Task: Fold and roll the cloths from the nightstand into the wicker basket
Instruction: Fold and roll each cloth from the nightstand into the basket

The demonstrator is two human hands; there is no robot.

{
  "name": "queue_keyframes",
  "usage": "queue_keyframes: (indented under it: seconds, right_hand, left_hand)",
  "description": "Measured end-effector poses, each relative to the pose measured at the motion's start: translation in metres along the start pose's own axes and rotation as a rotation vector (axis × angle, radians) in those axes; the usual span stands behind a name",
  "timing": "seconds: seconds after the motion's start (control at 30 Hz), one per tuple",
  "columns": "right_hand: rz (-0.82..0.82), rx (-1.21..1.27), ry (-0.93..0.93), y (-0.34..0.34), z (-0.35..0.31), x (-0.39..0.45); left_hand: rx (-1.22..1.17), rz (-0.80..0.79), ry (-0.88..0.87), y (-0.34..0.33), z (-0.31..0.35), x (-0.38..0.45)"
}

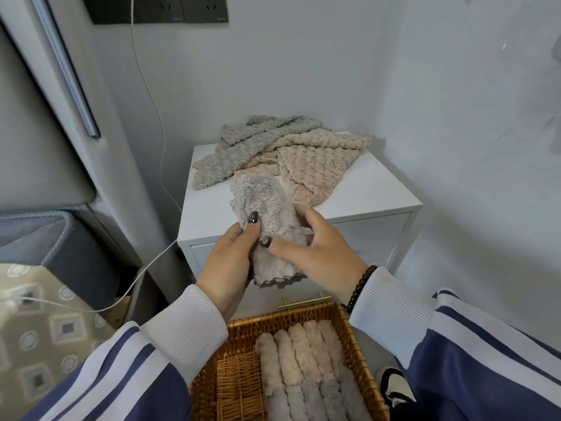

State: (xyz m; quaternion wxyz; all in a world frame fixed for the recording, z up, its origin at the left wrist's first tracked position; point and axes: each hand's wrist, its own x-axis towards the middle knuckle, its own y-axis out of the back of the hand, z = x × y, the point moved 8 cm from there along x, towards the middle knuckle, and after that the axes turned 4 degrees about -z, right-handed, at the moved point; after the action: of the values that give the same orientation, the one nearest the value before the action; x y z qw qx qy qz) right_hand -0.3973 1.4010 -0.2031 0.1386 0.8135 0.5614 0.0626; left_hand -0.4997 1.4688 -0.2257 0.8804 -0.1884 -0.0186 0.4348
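Note:
A folded fluffy beige cloth (267,208) with a dark scalloped hem is held upright in front of the white nightstand (373,189). My left hand (227,265) grips its left side with the thumb on top. My right hand (318,253) holds the right side, thumb pressed across the front. Behind, a grey cloth (239,150) and a beige cloth (315,165) lie crumpled on the nightstand top. Below my wrists stands the wicker basket (239,372), with several rolled cloths (303,363) lined up in its right half.
A white charging cable (151,95) hangs from a wall socket and runs left over the patterned bedding (42,338). A grey headboard stands at the left. A dark shoe (394,387) is on the floor right of the basket. Walls close in behind and right.

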Motion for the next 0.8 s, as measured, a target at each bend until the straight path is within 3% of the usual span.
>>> queue_keyframes:
  seconds: [0.2, 0.33, 0.53, 0.8]
  right_hand:
    - [-0.055, 0.184, -0.154, -0.013, 0.02, 0.006]
    - [-0.105, 0.15, -0.196, -0.026, 0.027, 0.006]
    - [-0.132, 0.208, -0.231, -0.041, 0.037, 0.004]
    - [-0.309, 0.042, -0.275, -0.051, 0.042, -0.003]
  left_hand:
    - [0.023, 0.046, 0.043, 0.02, 0.003, -0.001]
    - [0.042, -0.013, 0.095, 0.023, -0.001, -0.003]
    - [0.088, 0.07, 0.053, 0.036, -0.007, -0.003]
    - [0.127, 0.028, 0.066, 0.044, -0.009, 0.0]
